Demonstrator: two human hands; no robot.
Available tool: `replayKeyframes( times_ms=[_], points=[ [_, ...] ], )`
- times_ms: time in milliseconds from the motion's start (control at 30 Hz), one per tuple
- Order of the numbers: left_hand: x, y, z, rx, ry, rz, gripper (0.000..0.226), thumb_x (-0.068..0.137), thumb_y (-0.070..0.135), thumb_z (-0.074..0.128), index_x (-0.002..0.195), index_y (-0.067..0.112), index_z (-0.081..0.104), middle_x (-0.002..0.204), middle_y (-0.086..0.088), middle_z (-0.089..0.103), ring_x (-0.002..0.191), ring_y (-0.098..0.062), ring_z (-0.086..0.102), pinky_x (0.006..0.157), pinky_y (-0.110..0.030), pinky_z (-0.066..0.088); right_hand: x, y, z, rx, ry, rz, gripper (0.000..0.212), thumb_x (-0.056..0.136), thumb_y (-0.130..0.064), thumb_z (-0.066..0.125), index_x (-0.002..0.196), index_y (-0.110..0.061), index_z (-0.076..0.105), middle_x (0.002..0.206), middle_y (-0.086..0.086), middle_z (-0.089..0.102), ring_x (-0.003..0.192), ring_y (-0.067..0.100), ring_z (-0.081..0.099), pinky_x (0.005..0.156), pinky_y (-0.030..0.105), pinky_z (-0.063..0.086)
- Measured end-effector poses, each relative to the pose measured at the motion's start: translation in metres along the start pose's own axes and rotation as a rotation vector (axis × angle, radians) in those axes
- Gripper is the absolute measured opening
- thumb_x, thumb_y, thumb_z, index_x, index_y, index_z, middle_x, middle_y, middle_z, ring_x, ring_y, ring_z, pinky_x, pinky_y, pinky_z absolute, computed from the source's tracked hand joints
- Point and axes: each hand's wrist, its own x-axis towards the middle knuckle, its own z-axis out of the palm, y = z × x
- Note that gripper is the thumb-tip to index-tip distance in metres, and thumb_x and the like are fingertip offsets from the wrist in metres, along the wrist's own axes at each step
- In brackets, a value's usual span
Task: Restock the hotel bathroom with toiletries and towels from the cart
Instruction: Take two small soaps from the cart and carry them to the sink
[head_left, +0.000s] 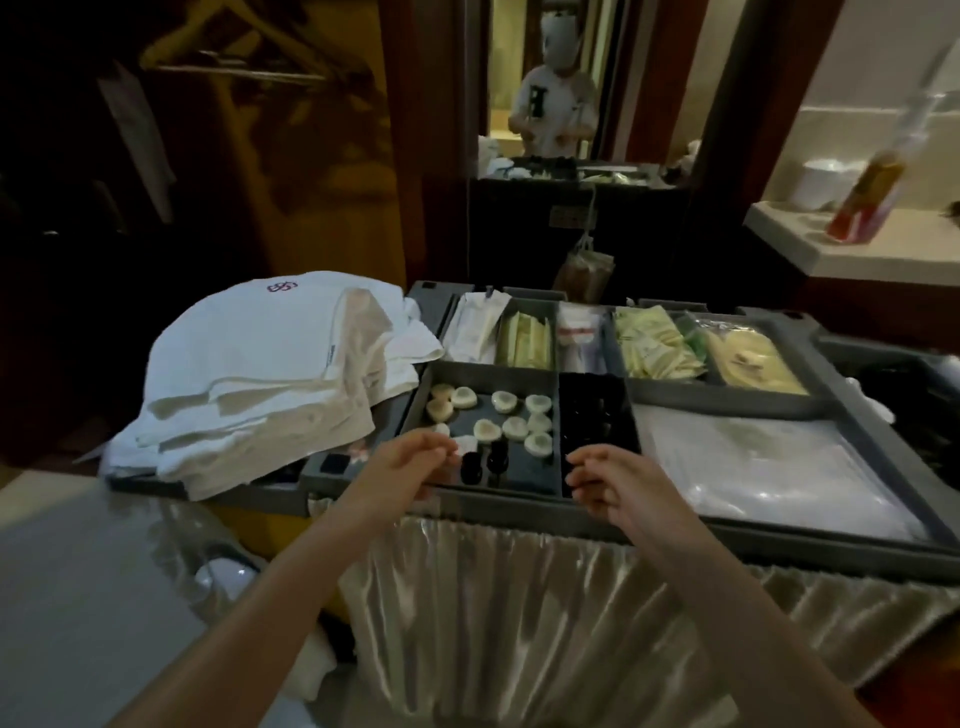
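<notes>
White towels (260, 374) are stacked on the left end of the cart (779, 551). Round soaps (511, 421) and small black bottles (483, 465) are kept in a front box of its tray. Both hands are held over the front edge. The right hand (618, 483) is loosely curled and nothing is held in it. The left hand (410, 462) is bunched at the fingers beside a small white thing (466, 443); whether it is pinched cannot be told.

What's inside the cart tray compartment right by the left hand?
Round pale pieces scattered on its dark floor, and two small black bottles near the front. The left hand covers the front-left corner, so anything there cannot be seen.
</notes>
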Motion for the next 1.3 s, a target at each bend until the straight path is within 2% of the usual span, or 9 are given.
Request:
replayKeyframes(
  times_ms=[100,233,367,467,600,767,1033,1167,1300],
  points=[
    [0.038,-0.009,-0.017,0.189,0.076,0.069,0.019,0.096,0.011,0.046,0.090,0.024,0.059,0.093,0.006,0.064,0.087,-0.012,0.063,0.076,-0.021,0.049,0.047,-0.009,0.003,-0.151,-0.028,-0.027,0.024,0.097,-0.008,0.044,0.088,-0.012,0.066,0.080,0.007,0.068,0.074,0.019,0.063,0.071,0.027,0.049],
    [0.089,-0.029,-0.039,0.466,0.116,0.178,0.013,0.094,0.017,0.052,0.104,0.022,0.058,0.096,0.010,0.062,0.093,-0.007,0.059,0.079,-0.018,0.047,0.105,-0.015,0.014,-0.394,-0.063,-0.100,0.016,0.095,-0.008,0.050,0.089,-0.012,0.064,0.083,0.008,0.066,0.072,0.015,0.061,0.060,0.012,0.048],
    [0.137,-0.048,-0.050,0.575,0.069,0.274,0.015,0.092,0.019,0.055,0.106,0.022,0.058,0.098,0.008,0.063,0.091,-0.006,0.059,0.082,-0.029,0.051,0.155,-0.018,0.027,-0.581,-0.116,-0.171,0.011,0.090,-0.012,0.058,0.086,-0.021,0.064,0.085,0.007,0.068,0.077,0.019,0.064,0.074,0.027,0.052],
    [0.162,-0.057,-0.050,0.638,0.018,0.353,0.016,0.090,0.019,0.057,0.106,0.020,0.058,0.094,0.011,0.056,0.083,0.001,0.053,0.074,-0.016,0.042,0.183,-0.011,0.036,-0.720,-0.167,-0.206,0.007,0.089,-0.020,0.060,0.094,-0.021,0.065,0.089,0.001,0.067,0.083,0.014,0.064,0.075,0.024,0.050],
    [0.179,-0.067,-0.049,0.646,0.013,0.405,0.018,0.090,0.021,0.058,0.108,0.018,0.060,0.099,0.012,0.057,0.091,-0.001,0.052,0.080,-0.015,0.039,0.209,0.000,0.046,-0.841,-0.222,-0.250,0.012,0.088,-0.019,0.062,0.099,-0.017,0.065,0.088,-0.003,0.066,0.084,0.009,0.062,0.067,0.009,0.044],
    [0.179,-0.072,-0.047,0.589,0.083,0.428,0.013,0.091,0.020,0.054,0.102,0.018,0.062,0.094,0.015,0.055,0.089,0.001,0.051,0.077,-0.010,0.038,0.242,0.014,0.046,-1.091,-0.267,-0.338,0.018,0.085,-0.032,0.065,0.100,-0.022,0.063,0.093,-0.005,0.060,0.095,0.017,0.055,0.083,0.033,0.047],
    [0.182,-0.075,-0.046,0.612,0.108,0.440,0.015,0.090,0.022,0.055,0.102,0.017,0.063,0.095,0.009,0.061,0.088,0.001,0.051,0.076,-0.007,0.037,0.246,0.029,0.062,-1.258,-0.463,-0.604,0.063,0.066,-0.074,0.048,0.110,-0.030,0.063,0.122,-0.007,0.052,0.122,0.012,0.037,0.098,0.033,0.030],
    [0.183,-0.075,-0.046,0.599,0.115,0.442,0.014,0.090,0.020,0.056,0.101,0.016,0.064,0.094,0.010,0.061,0.086,0.003,0.051,0.075,-0.005,0.037,0.245,0.039,0.068,-1.442,-0.633,-0.686,0.065,0.071,-0.070,0.056,0.121,-0.029,0.057,0.137,-0.004,0.041,0.135,0.016,0.025,0.109,0.034,0.018],
    [0.184,-0.075,-0.045,0.605,0.131,0.440,0.013,0.090,0.019,0.056,0.100,0.016,0.064,0.092,0.013,0.059,0.084,0.005,0.051,0.075,-0.005,0.037,0.246,0.045,0.072,-1.525,-0.680,-0.762,0.066,0.075,-0.059,0.063,0.127,-0.020,0.054,0.132,0.002,0.046,0.131,0.021,0.031,0.107,0.035,0.021]
  ],
)
